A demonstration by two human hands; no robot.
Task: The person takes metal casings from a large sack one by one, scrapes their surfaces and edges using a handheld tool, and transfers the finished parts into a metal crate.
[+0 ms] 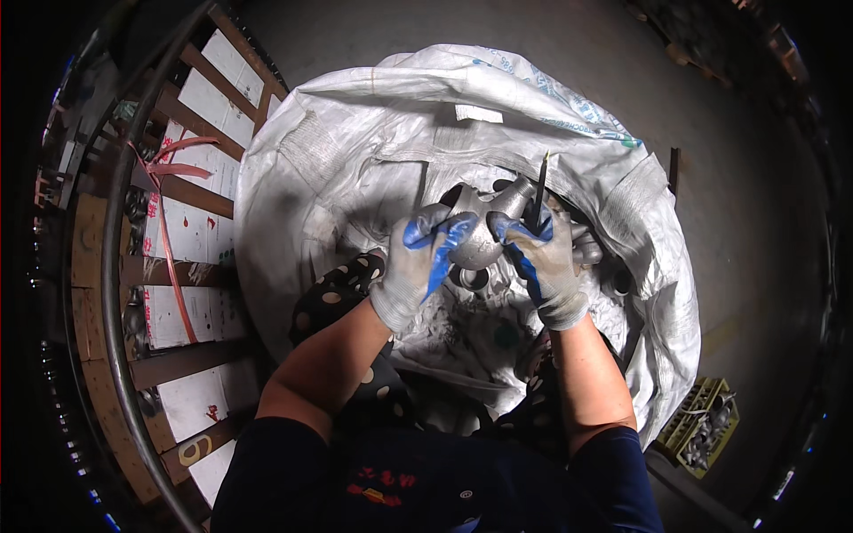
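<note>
Grey metal fitting held between two gloved hands, above the interior of an open white woven sack. Its rounded end points toward the wearer; its full long axis cannot be told where it merges with pieces behind. The left hand pinches the fitting's left side, fingers curled. The right hand, also curled, grips a dark pen, light tip away from the wearer, and touches the fitting's right side. The sack contains further fittings; a yellow crate, lower right, contains small grey pieces.
</note>
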